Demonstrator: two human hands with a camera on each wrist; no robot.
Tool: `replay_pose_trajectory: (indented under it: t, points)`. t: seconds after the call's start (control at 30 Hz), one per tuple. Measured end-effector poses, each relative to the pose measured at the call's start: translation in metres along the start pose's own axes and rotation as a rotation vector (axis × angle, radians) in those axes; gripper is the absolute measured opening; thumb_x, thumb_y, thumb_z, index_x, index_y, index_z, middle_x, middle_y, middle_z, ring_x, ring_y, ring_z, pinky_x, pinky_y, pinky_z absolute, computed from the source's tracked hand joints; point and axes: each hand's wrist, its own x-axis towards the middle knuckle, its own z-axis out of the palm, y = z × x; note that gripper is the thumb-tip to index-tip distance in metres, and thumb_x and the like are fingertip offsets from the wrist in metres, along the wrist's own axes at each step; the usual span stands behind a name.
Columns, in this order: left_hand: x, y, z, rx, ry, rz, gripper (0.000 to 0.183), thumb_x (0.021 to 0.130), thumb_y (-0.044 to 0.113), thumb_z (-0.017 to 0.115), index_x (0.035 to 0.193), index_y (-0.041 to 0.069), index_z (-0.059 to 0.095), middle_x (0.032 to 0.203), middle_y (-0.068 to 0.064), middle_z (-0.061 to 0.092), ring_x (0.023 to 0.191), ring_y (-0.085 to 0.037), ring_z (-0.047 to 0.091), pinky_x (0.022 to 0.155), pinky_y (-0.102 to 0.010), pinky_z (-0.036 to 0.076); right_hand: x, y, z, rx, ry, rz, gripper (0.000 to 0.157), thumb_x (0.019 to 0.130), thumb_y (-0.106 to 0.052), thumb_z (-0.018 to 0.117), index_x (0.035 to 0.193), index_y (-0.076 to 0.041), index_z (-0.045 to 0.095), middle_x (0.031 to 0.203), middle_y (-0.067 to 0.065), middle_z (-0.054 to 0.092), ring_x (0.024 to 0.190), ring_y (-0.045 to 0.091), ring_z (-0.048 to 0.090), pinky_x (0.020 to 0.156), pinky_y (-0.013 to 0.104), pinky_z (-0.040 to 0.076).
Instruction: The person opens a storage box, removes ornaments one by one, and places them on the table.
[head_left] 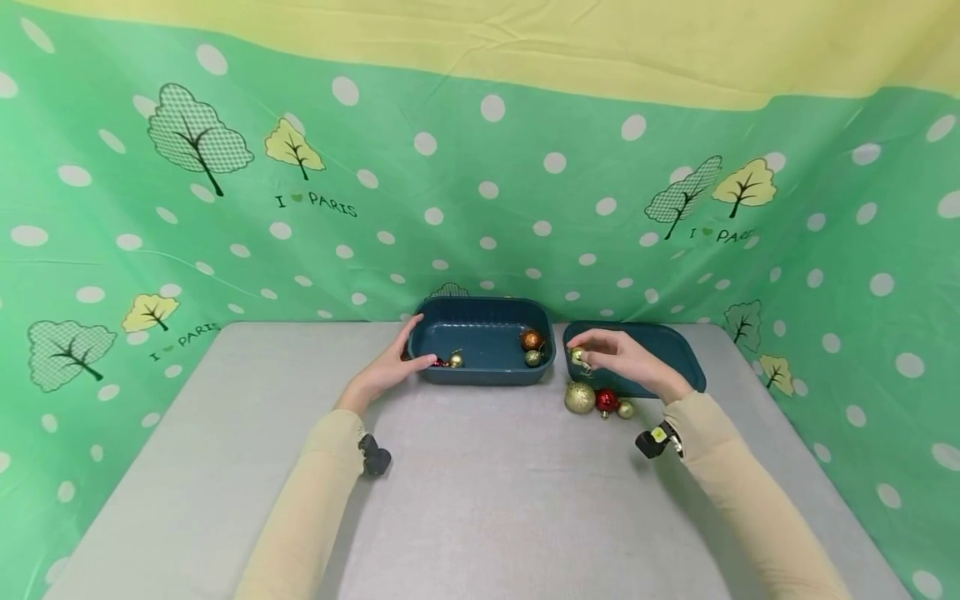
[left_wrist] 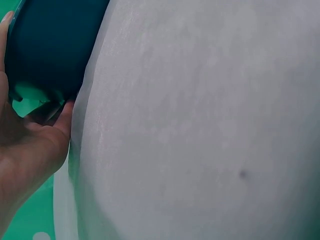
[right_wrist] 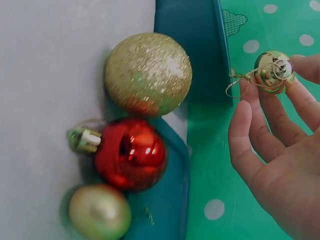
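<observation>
A small shiny gold Christmas ball (right_wrist: 274,71) with a gold string loop is pinched between the thumb and fingers of my right hand (head_left: 618,358), above the left end of the blue lid (head_left: 671,354). My left hand (head_left: 386,371) holds the left end of the deep blue box (head_left: 480,376), thumb at the front rim and fingers along the far left side. Inside the box, a copper-coloured ball (head_left: 532,339) and a gold ball (head_left: 533,358) lie at the right; another gold ball (head_left: 456,359) and a red one (head_left: 439,362) lie near my left thumb.
In front of the lid sit a large glittery gold ball (right_wrist: 148,75), a shiny red ball (right_wrist: 131,155) and a small matte gold ball (right_wrist: 100,212), side by side. Green dotted cloth (head_left: 480,208) hangs behind the grey table (head_left: 480,483) and along its sides.
</observation>
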Motion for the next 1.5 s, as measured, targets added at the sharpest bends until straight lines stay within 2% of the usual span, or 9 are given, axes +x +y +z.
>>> replay_pose_trajectory:
  t: [0.07,0.3,0.6,0.8,1.0,1.27,1.5]
  points:
    - [0.0,-0.001,0.0,-0.002,0.005,0.001,0.088,0.093,0.034,0.067,0.156,0.036,0.005,0.161,-0.005,-0.009,0.145,-0.033,-0.006,0.109,-0.061,0.01,-0.003,0.002,-0.001,-0.01,0.005,0.0,0.033,0.099,-0.01,0.052,0.128,0.005,0.056,0.127,0.02,0.055,0.102,0.027,0.057,0.083,0.047,0.049]
    - [0.0,-0.001,0.001,-0.006,0.006,0.011,0.086,0.093,0.033,0.066,0.156,0.036,0.006,0.161,-0.005,-0.008,0.145,-0.033,-0.006,0.109,-0.062,0.011,-0.016,0.01,-0.005,-0.022,0.018,0.001,0.032,0.1,-0.01,0.053,0.128,0.005,0.056,0.12,0.018,0.058,0.093,0.024,0.058,0.078,0.037,0.051]
    - [0.002,-0.004,0.0,-0.003,0.006,0.016,0.088,0.092,0.034,0.068,0.155,0.037,0.007,0.161,-0.006,-0.007,0.145,-0.032,-0.004,0.11,-0.059,0.011,-0.034,0.022,-0.011,-0.018,0.042,0.03,0.035,0.1,-0.016,0.055,0.129,0.004,0.055,0.125,0.019,0.057,0.101,0.024,0.058,0.085,0.047,0.049]
    - [0.003,-0.005,0.001,-0.005,0.003,0.015,0.089,0.091,0.035,0.068,0.156,0.035,0.007,0.161,-0.005,-0.007,0.145,-0.032,-0.004,0.11,-0.059,0.011,-0.047,0.029,-0.014,-0.032,0.064,0.048,0.036,0.101,-0.015,0.054,0.13,0.006,0.054,0.126,0.02,0.057,0.102,0.017,0.059,0.083,0.04,0.051]
    - [0.004,-0.006,0.0,0.002,0.013,0.01,0.088,0.091,0.035,0.069,0.155,0.039,0.008,0.161,-0.004,-0.006,0.145,-0.031,-0.004,0.111,-0.058,0.011,-0.056,0.035,-0.016,-0.011,0.079,0.054,0.036,0.1,-0.015,0.054,0.129,0.007,0.054,0.126,0.022,0.056,0.102,0.015,0.058,0.083,0.036,0.051]
    - [0.003,-0.004,0.0,-0.007,0.006,0.007,0.088,0.091,0.035,0.068,0.155,0.039,0.008,0.161,-0.004,-0.007,0.145,-0.031,-0.005,0.111,-0.059,0.01,-0.07,0.043,-0.02,-0.016,0.114,0.077,0.037,0.101,-0.015,0.054,0.131,0.005,0.053,0.129,0.025,0.054,0.101,0.016,0.059,0.082,0.042,0.051]
    - [0.002,-0.005,-0.002,-0.016,-0.005,0.005,0.088,0.091,0.036,0.068,0.154,0.04,0.007,0.161,-0.004,-0.008,0.145,-0.031,-0.005,0.11,-0.06,0.01,-0.078,0.053,-0.02,-0.033,0.128,0.105,0.038,0.1,-0.015,0.055,0.131,0.007,0.053,0.13,0.027,0.052,0.101,0.016,0.06,0.082,0.042,0.051]
